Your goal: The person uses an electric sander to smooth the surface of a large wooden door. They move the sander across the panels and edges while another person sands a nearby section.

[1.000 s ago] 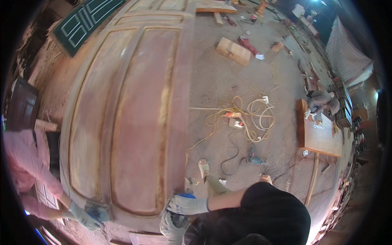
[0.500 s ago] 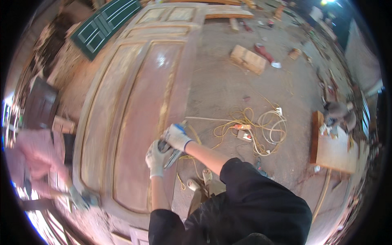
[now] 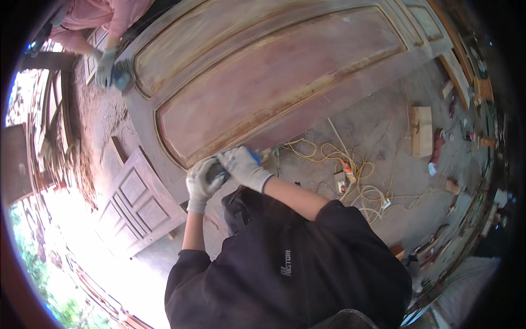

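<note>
The door (image 3: 285,82) lies flat in front of the person, with its long near side toward their dark shirt (image 3: 274,257). Both gloved hands are at that near side, close to the corner at the door's left end. The left hand (image 3: 201,184) is curled around a grey pad (image 3: 219,180), its thumb and fingers closed about the thing. The right hand (image 3: 244,167) sits just beside it, fingers bent over the door's edge; whether it also grips the pad, I cannot tell, as its palm is hidden.

The step in hand looks like rubbing down the door's edge and the frame by it. The rough brown strip (image 3: 307,90) along the near side of the panel looks less even than the reddish middle, so that side seems only partly done. A next stroke calls for the pad set flat on the wood, even pressure from both hands, and care at the corner, where a tilted pad could round the edge.

At the far corner of the door's left end, a co-worker's hand (image 3: 106,68) holds a blue-grey pad (image 3: 123,75) against the wood. Off the door's left end is a small door (image 3: 139,200). On the floor beyond the door's near side lie a yellow cable (image 3: 307,148) and a wood block (image 3: 421,131).
</note>
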### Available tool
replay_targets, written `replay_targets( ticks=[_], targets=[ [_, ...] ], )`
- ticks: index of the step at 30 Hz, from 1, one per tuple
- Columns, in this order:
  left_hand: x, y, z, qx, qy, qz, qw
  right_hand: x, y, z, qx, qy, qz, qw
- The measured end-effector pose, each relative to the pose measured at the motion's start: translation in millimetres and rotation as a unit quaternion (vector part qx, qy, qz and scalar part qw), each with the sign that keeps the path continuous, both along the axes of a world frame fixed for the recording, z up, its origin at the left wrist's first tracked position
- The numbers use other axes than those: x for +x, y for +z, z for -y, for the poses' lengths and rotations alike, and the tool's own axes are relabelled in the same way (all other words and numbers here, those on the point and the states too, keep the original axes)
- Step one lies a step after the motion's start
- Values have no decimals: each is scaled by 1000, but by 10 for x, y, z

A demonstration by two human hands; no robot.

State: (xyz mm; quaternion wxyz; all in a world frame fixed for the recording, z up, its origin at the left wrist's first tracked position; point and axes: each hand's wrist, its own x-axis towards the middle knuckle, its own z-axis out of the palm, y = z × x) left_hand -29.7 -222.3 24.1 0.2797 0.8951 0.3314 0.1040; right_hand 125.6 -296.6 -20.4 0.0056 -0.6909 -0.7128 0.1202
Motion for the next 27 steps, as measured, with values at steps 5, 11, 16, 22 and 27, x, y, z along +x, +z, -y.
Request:
replay_targets(
  ticks=[5, 11, 16, 22, 27],
  targets=[
    [-283, -272, 140, -88, 237, 102, 962, -12, 99, 77, 32, 142, -2, 989],
    [524, -459, 406, -232, 428, 265, 832, 823, -10, 262, 29, 134, -53, 989],
    [1548, -575, 555, -316, 427, 313, 787, 1906, 82, 762, 3, 86, -93, 992],
    [3536, -436, 1144, -194, 460, 260, 827, 3704, 163, 1256, 37, 64, -129, 989],
    [4872, -247, 1554, -202, 414, 240, 855, 4884, 335, 1750, 2, -3, -167, 986]
  ],
)
